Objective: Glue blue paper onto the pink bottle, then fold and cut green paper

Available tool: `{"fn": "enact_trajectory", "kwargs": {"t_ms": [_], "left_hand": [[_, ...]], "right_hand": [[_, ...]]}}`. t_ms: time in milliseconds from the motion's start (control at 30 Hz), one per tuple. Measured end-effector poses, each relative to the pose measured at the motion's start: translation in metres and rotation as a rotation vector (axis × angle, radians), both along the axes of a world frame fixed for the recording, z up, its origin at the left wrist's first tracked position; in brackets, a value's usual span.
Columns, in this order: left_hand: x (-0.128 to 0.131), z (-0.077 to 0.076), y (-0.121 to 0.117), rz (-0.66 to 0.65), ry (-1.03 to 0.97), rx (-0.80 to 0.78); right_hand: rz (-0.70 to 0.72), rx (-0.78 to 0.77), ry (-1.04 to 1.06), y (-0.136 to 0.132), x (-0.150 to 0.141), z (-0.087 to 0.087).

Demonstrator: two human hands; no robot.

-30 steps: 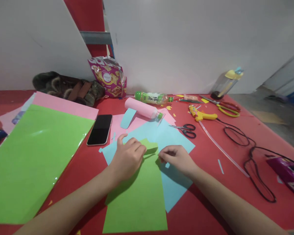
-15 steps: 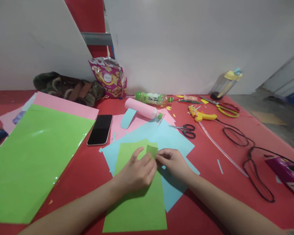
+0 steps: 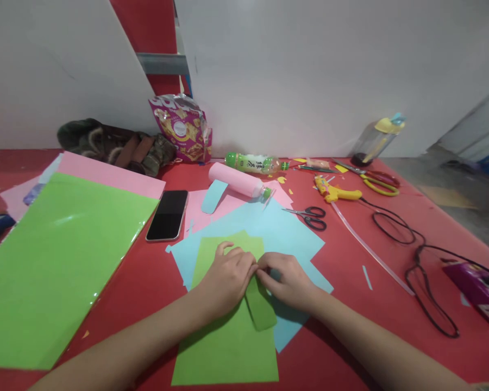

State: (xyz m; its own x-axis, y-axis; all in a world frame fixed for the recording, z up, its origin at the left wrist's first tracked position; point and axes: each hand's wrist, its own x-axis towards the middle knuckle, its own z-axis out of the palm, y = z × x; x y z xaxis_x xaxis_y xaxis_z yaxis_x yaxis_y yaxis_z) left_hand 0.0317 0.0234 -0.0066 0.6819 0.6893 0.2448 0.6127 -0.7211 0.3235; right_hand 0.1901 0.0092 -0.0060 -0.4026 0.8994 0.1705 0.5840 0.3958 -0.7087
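I see the left hand and right hand meet at the fingertips, both pinching the upper end of a small green strip; one left finger is lifted. The strip hangs over the right side of the green sheet. Blue paper lies beneath that sheet; beyond its far edge I have a pink-wrapped bottle, scissors beyond its far right corner, a phone beyond its far left.

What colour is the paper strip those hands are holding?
The paper strip is green, seen best in the head view.
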Motion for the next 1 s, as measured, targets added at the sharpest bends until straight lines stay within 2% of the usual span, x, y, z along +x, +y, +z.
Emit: {"fn": "enact_trajectory", "kwargs": {"t_ms": [100,333,533,633,767,867,933,1000], "left_hand": [[0.0,0.0,-0.001,-0.002,0.011,0.012],[0.001,0.002,-0.002,-0.074,0.094,0.053],[0.0,0.002,0.0,-0.07,0.063,0.122],[-0.005,0.006,0.007,-0.021,0.039,0.151],[-0.017,0.017,0.023,0.122,0.015,0.263],[-0.024,0.024,0.031,0.178,0.048,0.256],[-0.025,0.027,0.033,0.177,0.064,0.192],[-0.024,0.026,0.031,0.151,0.07,0.102]], "right_hand": [[-0.079,-0.053,0.052,0.001,0.0,0.001],[-0.058,-0.028,0.081,0.001,-0.002,0.0],[-0.172,-0.261,0.13,0.002,-0.001,0.001],[-0.234,-0.34,0.153,0.005,0.004,-0.001],[-0.274,-0.423,0.21,0.009,0.01,-0.006],[-0.343,-0.373,0.258,0.011,0.012,-0.007],[-0.379,-0.284,0.286,0.012,0.012,-0.008],[-0.355,-0.202,0.287,0.012,0.012,-0.008]]}}
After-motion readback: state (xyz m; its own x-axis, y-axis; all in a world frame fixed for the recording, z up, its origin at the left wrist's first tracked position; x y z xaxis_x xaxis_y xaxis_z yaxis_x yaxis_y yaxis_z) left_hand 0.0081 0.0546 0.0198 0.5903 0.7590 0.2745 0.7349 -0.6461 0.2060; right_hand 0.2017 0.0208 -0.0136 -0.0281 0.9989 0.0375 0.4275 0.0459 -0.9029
